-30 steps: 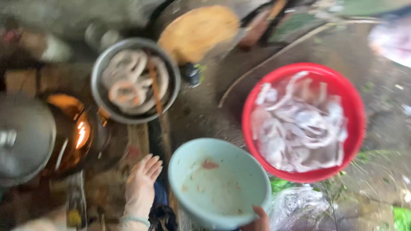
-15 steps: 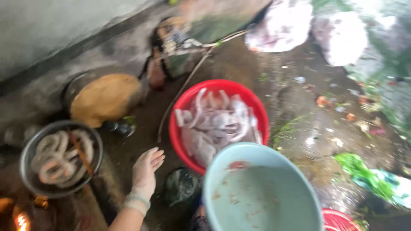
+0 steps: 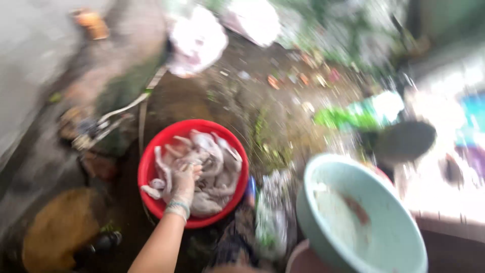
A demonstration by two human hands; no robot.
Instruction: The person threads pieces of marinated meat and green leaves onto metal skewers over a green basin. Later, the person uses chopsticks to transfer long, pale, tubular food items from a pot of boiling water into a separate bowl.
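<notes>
Since a moment ago the left hand (image 3: 184, 184) has gone from hovering with spread fingers beside the red basin (image 3: 151, 156) to reaching into it, gloved and lying on the pale meat (image 3: 214, 169); blur hides whether its fingers have closed on a piece, so I cannot tell its grip. That basin sits on the wet ground (image 3: 212, 108), left of centre. At lower right the green bowl (image 3: 364, 217), streaked inside, is tilted toward the camera and cut off by the bottom edge. Only a pinkish sliver below its rim hints at the right hand, too smeared to tell how it holds. Between basin and bowl lies a crumpled plastic bag (image 3: 270, 212). A tan round board (image 3: 60, 227) shows at lower left, white bags (image 3: 197, 38) at top, all badly blurred.
</notes>
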